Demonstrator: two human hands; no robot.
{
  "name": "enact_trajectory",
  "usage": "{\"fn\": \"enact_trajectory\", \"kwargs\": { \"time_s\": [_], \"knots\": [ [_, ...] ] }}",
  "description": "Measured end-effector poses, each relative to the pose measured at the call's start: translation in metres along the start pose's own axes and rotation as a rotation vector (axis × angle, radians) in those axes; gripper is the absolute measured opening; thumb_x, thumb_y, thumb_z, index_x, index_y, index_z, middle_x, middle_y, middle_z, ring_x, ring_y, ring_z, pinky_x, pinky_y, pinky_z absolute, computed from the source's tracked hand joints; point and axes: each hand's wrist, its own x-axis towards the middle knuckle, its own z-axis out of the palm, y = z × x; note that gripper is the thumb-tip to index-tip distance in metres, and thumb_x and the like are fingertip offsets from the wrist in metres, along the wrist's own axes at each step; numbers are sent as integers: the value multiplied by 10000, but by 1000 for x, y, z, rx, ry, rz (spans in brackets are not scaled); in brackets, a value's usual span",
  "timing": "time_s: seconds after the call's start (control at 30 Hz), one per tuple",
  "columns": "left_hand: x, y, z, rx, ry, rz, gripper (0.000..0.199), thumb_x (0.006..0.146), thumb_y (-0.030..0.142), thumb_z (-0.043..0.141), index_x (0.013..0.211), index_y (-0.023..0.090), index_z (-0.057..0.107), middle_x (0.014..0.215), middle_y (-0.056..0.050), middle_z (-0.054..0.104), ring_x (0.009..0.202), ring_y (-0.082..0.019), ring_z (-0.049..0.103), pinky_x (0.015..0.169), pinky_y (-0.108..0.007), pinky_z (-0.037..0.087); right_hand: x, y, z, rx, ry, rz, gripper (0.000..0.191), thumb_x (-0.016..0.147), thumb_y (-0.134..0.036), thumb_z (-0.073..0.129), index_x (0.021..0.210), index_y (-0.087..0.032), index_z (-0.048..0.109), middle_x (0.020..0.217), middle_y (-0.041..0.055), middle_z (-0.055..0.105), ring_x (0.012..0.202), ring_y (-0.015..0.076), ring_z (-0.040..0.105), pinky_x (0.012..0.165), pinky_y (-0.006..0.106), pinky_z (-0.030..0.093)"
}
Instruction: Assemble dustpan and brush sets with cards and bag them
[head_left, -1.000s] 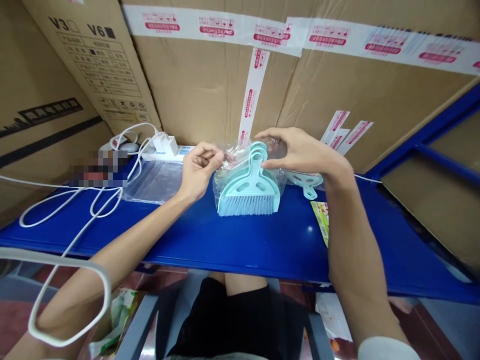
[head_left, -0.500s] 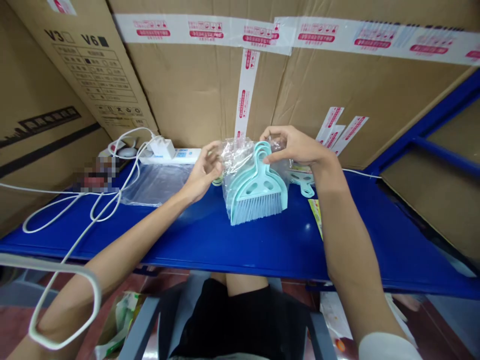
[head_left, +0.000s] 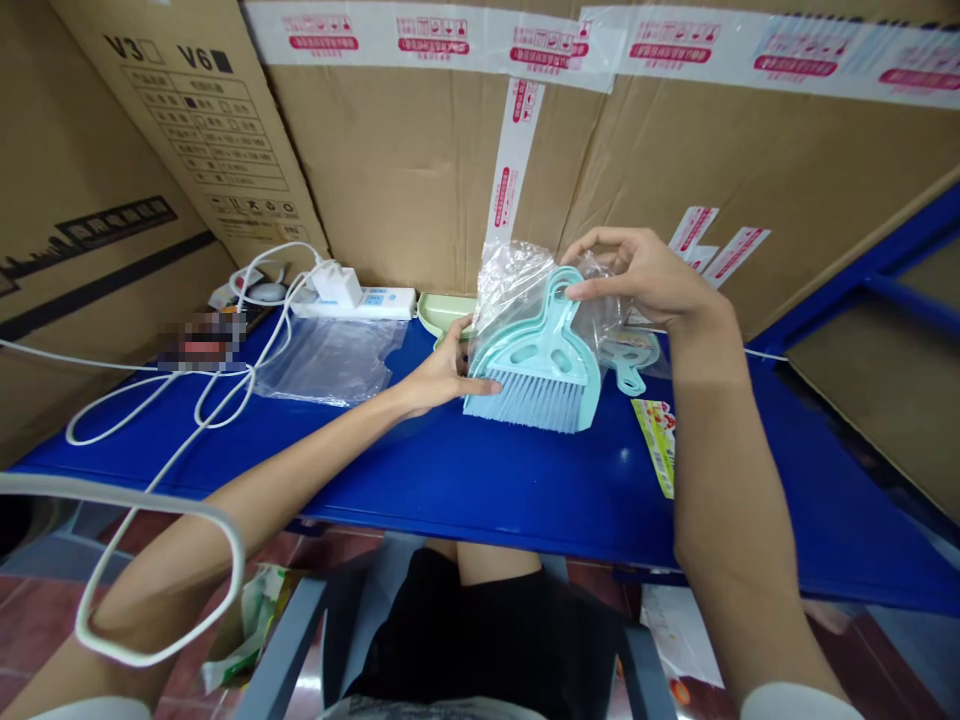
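Observation:
A light-blue hand brush [head_left: 551, 345] with grey-blue bristles lies nested against a matching dustpan [head_left: 590, 400]. Behind and around them is a crinkled clear plastic bag [head_left: 510, 285]; how much of the set it covers I cannot tell. My right hand [head_left: 641, 270] is closed at the top, pinching the handle end together with the bag. At the lower left edge my left hand [head_left: 442, 375] grips the set, its thumb over the bristles and its other fingers behind. The set is held tilted over the blue table [head_left: 480, 470].
Behind my left hand is a pale green dustpan [head_left: 442, 310]. A flat clear bag [head_left: 330, 360] lies by a white power strip [head_left: 386, 302] and looping white cable [head_left: 187, 450]. To the right are another light-blue piece [head_left: 630, 375] and a yellow-green card [head_left: 657, 440]. Cardboard [head_left: 405, 170] stands behind.
My left hand has moved from beside the bag down onto the set's lower left edge and taken hold of it. The green dustpan shows more now. The camera view has shifted slightly.

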Motion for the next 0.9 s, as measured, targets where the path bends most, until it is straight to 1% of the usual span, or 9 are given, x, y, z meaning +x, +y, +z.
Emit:
{"fn": "enact_trajectory", "kwargs": {
  "time_s": [0.13, 0.23, 0.3, 0.4, 0.5, 0.63, 0.73, 0.83, 0.9],
  "knots": [
    [-1, 7, -5, -80, -4, -86, 1131, 663, 195, 988, 1574, 263, 320, 1249, -104, 734, 1211, -324, 700, 1134, -547, 488, -4, 2, -12, -36, 69, -20, 411, 619, -396, 1014, 949, -264, 808, 762, 12, 725, 787, 246, 702, 688, 374, 576],
    [-1, 11, -7, -93, -25, -131, 1112, 660, 176, 991, 1562, 218, 342, 1080, -68, 759, 1067, -277, 730, 1029, -465, 532, -5, 4, -16, -34, 89, 4, 447, 623, -397, 1017, 1000, -253, 825, 774, 30, 730, 811, 262, 718, 703, 384, 572],
    [-1, 11, -8, -93, -50, -145, 1085, 658, 167, 990, 1548, 188, 368, 1021, -56, 757, 996, -256, 730, 957, -419, 545, -5, 5, -18, -20, 85, 50, 479, 651, -407, 1004, 1069, -247, 833, 773, 40, 736, 817, 273, 728, 707, 391, 577],
    [0, 10, -10, -120, -70, -141, 1012, 657, 155, 984, 1509, 177, 438, 1030, -63, 757, 969, -247, 728, 901, -386, 554, -5, 8, -21, 2, 55, 130, 521, 701, -449, 972, 1163, -252, 833, 733, 36, 729, 796, 269, 735, 696, 386, 591],
    [2, 9, -13, -151, -67, -148, 941, 667, 152, 977, 1476, 174, 496, 1039, -66, 754, 949, -231, 723, 861, -356, 557, -5, 13, -25, 11, 34, 173, 535, 734, -488, 947, 1205, -264, 830, 782, 51, 761, 785, 260, 740, 674, 383, 603],
    [1, 11, -15, -168, -37, -169, 946, 679, 148, 980, 1494, 156, 499, 991, -51, 738, 895, -200, 704, 814, -323, 555, -4, 18, -27, 3, 40, 199, 505, 718, -493, 955, 1165, -281, 850, 905, 65, 815, 798, 255, 748, 693, 393, 632],
    [0, 12, -14, -174, -17, -202, 988, 682, 143, 984, 1532, 148, 480, 991, -55, 732, 919, -205, 703, 813, -318, 559, -3, 18, -25, -11, 70, 199, 523, 711, -483, 958, 1188, -293, 856, 964, 57, 835, 826, 255, 759, 725, 396, 646],
    [-1, 12, -15, -175, -56, -259, 977, 681, 134, 988, 1531, 132, 506, 1031, -87, 740, 977, -229, 713, 832, -329, 573, -3, 16, -24, -23, 65, 198, 511, 713, -450, 963, 1190, -292, 865, 964, 52, 844, 856, 249, 770, 755, 378, 649],
    [-1, 12, -15, -184, -83, -281, 925, 684, 137, 990, 1498, 124, 552, 1076, -115, 752, 1008, -241, 724, 845, -335, 585, -3, 16, -25, -15, 57, 215, 489, 695, -418, 975, 1156, -291, 875, 929, 51, 844, 834, 244, 771, 733, 372, 648]
  ]
}}
